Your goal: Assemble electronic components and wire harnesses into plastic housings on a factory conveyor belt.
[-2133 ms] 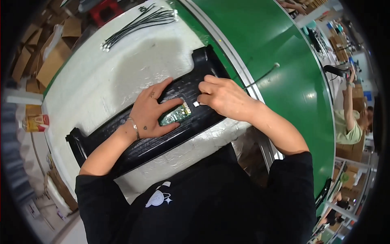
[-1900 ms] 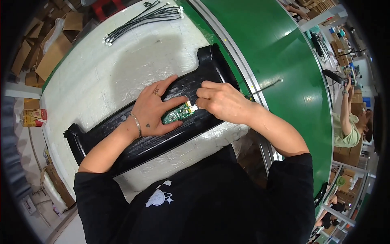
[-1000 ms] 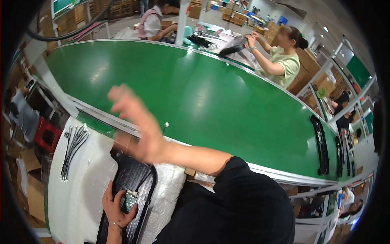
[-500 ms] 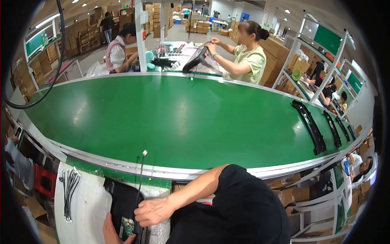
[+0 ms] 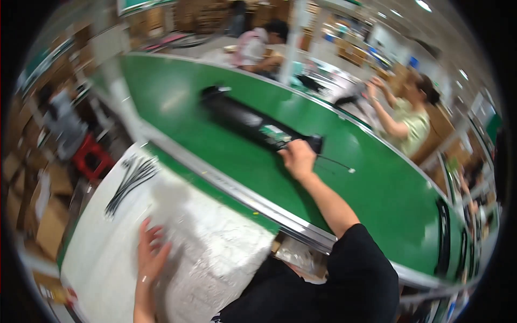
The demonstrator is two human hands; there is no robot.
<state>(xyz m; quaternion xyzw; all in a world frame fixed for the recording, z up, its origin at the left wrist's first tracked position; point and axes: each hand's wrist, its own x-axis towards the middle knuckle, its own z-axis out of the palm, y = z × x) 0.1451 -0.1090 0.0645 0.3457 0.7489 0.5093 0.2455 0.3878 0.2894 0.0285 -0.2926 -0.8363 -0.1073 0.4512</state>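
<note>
My right hand (image 5: 299,159) reaches out over the green conveyor belt (image 5: 226,153), its fingers closed on the near edge of a long black plastic housing (image 5: 242,119). A green circuit board (image 5: 274,134) shows in the housing close to my fingers. From the housing's right end sticks out a thin black cable with a white connector (image 5: 351,170). My left hand (image 5: 153,253) is empty, fingers apart, over the white-covered worktable (image 5: 204,237). Beyond its fingertips lies a bundle of black cables (image 5: 132,180) with white ends.
More black housings (image 5: 442,237) lie on the belt at the right. A metal rail (image 5: 237,200) divides belt from worktable. Across the belt sit two people, one in a light green top (image 5: 414,126). A red stool (image 5: 92,156) and cardboard boxes (image 5: 54,220) stand at the left.
The black housing has gone from the worktable to over the belt, with my right hand on it. My left hand has come off it. The whole view has turned and blurred.
</note>
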